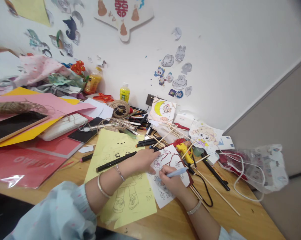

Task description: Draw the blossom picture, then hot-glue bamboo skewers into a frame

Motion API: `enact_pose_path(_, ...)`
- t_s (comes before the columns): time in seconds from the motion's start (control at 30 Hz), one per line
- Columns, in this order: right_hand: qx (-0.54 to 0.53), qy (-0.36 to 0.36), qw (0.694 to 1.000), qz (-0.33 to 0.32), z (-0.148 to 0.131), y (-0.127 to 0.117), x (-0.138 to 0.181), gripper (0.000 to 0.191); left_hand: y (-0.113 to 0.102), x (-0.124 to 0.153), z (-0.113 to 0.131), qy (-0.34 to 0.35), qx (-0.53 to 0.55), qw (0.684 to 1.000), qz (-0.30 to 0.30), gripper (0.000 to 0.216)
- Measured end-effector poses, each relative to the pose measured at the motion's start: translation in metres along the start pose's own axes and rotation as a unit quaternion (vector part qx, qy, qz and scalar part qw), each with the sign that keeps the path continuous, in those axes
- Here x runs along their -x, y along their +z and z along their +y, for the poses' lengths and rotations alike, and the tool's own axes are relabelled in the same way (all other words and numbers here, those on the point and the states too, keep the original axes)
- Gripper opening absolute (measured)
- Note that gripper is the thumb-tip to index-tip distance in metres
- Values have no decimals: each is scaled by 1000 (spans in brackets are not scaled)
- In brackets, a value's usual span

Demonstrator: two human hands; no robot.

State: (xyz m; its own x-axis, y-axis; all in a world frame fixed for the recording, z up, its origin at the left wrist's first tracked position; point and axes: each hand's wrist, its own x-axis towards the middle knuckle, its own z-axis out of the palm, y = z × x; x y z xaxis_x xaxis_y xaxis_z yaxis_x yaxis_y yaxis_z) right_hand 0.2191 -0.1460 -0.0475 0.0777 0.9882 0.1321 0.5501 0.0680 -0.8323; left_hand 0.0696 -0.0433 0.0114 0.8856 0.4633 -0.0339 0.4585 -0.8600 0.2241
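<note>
My right hand (170,180) is closed round a light blue pen (176,172), its tip on a white drawing sheet (165,166) with red branches and flower outlines. My left hand (143,159) lies on the sheet's left edge, fingers curled down and pressing it flat. Bracelets circle both wrists. Under my left forearm lies a yellow sheet (120,186) with a pencil cartoon figure, and a black marker (115,161) rests across it.
The wooden table (240,216) is crowded: pink and red paper (35,156) at left, twine roll (119,108), bottles (125,92), markers, wooden sticks (215,190), yellow glue gun (184,149), plastic bag (260,166) at right. Stickers cover the white wall.
</note>
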Motion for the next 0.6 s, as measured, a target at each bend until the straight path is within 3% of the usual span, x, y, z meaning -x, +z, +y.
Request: enact_pose_path(0.6, -14, -4, 1000, 14, -2, 0, 1, 26, 3, 0, -1, 2, 6, 1000, 8, 63)
